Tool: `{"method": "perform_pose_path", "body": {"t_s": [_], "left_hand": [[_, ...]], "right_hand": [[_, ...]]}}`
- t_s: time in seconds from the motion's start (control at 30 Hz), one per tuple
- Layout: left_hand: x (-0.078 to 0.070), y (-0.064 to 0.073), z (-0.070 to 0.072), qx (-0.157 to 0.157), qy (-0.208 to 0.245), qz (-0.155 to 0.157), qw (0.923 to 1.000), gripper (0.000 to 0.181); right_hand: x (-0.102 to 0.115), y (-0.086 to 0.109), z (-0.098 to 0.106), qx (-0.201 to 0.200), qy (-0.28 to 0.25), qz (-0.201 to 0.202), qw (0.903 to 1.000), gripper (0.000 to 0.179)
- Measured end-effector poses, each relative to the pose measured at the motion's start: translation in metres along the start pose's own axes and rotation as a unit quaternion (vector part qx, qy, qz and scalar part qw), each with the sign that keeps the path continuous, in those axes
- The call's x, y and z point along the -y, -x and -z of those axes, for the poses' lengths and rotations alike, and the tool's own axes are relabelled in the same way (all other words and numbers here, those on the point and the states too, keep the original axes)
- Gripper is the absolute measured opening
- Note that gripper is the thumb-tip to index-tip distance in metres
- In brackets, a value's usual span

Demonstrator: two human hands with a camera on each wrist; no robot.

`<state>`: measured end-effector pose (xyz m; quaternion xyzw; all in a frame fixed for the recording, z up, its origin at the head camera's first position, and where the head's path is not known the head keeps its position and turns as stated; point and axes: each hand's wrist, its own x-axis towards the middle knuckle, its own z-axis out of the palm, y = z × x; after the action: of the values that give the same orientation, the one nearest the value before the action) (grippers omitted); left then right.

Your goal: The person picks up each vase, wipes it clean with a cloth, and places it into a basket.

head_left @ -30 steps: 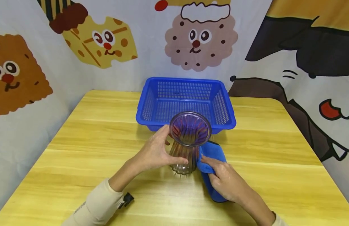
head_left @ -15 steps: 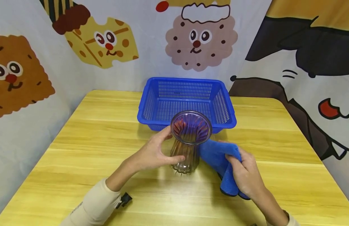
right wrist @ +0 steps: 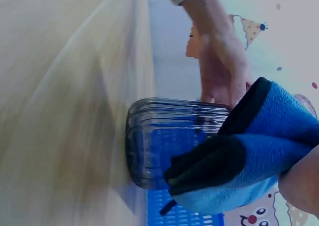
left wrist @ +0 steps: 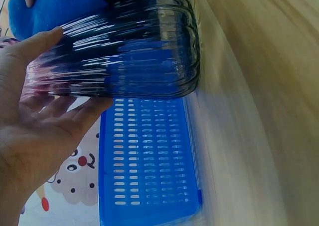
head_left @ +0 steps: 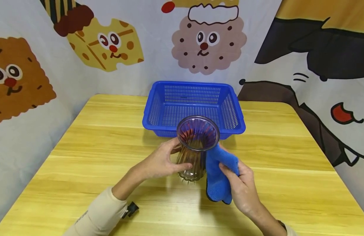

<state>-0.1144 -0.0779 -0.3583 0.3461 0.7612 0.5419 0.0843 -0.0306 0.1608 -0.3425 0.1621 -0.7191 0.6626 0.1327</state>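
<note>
A ribbed clear glass vase (head_left: 191, 164) with a flared, purple-tinted mouth stands upright on the table in the head view. My left hand (head_left: 162, 161) grips its left side, thumb across the front and fingers behind. In the left wrist view the fluted base of the vase (left wrist: 149, 51) lies close to the tabletop. My right hand (head_left: 243, 190) pinches a folded blue cloth (head_left: 217, 183) with dark edging. The cloth's upper part is right at the vase's right side, below the rim. Folds of the cloth (right wrist: 269, 151) cover part of the vase in the right wrist view.
Behind the vase a blue perforated plastic basket (head_left: 164, 128) sits at the back of the wooden table (head_left: 111, 131). A white curtain (head_left: 158, 42) with cartoon prints surrounds the table. A black strap end (head_left: 131, 209) shows at the left sleeve.
My right hand swung the cloth outward from the vase's side, then back left against it, the cloth's lower end now hanging. My left hand and the vase have hardly moved.
</note>
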Motion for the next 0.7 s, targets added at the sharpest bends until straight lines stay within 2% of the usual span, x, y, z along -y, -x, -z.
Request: {"method": "perform_pose_path", "body": {"t_s": [0.2, 0.33, 0.53, 0.7], "left_hand": [[0.0, -0.001, 0.0, -0.001, -0.009, -0.008, 0.9999, 0.075], [0.0, -0.001, 0.001, -0.001, -0.018, -0.01, 0.9998, 0.075], [0.0, -0.002, 0.001, -0.005, -0.021, -0.014, 0.9997, 0.074], [0.001, -0.003, 0.001, -0.007, -0.016, -0.021, 0.9996, 0.073]], "right_hand": [[-0.009, 0.001, -0.003, 0.042, 0.045, 0.087, 0.9943, 0.053], [-0.012, 0.0, -0.001, 0.065, 0.069, 0.107, 0.9897, 0.056], [-0.013, -0.003, 0.004, 0.076, 0.12, 0.136, 0.9805, 0.056], [-0.015, -0.004, 0.004, 0.08, 0.174, 0.173, 0.9661, 0.058]]}}
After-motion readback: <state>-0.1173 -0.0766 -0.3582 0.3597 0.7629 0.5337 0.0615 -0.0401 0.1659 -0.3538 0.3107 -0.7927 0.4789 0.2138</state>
